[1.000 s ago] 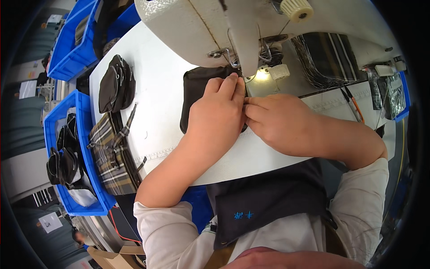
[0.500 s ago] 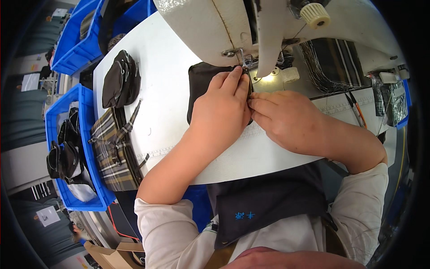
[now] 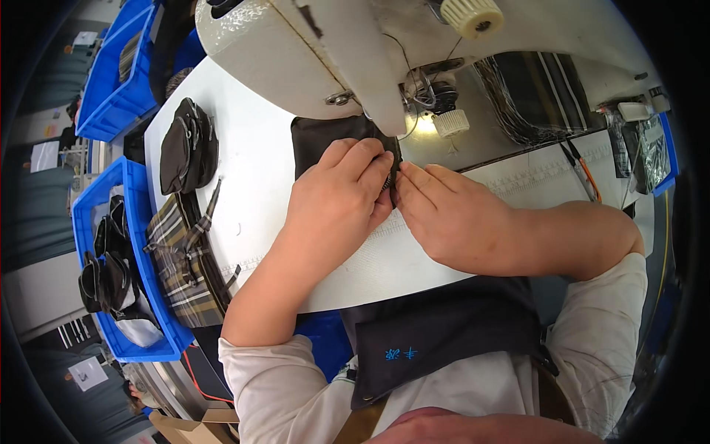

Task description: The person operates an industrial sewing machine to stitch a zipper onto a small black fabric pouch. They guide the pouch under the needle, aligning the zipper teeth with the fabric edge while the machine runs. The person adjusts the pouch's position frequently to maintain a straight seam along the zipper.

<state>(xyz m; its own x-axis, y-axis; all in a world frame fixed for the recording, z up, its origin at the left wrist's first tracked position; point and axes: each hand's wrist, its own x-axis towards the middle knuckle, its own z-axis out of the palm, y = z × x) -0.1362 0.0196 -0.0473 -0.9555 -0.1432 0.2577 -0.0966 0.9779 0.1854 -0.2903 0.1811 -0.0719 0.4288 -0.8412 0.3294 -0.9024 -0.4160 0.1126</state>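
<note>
A dark brown fabric piece [image 3: 310, 137] lies on the white table under the head of a sewing machine [image 3: 296, 66]. My left hand [image 3: 333, 196] rests on it, fingers bent and closed on its right edge, where a short stretch of zipper teeth shows. From the right, my right hand [image 3: 455, 214] pinches the same edge with thumb and fingertips, close beside the left fingers. The machine's needle area is partly hidden behind its white housing; a lamp lights the metal plate next to it.
Stacked dark zippered pouches [image 3: 188, 144] and plaid fabric pieces [image 3: 185, 259] lie at the table's left. Beyond them stands a blue bin [image 3: 137, 244] with more pouches. Striped fabric [image 3: 540, 92] lies behind the machine's needle area; orange-handled snips [image 3: 584, 174] rest at right.
The view has shifted, so the machine appears farther left. My left fingers have drawn back from the needle area and bent over the fabric's edge; the right hand stays pinched there.
</note>
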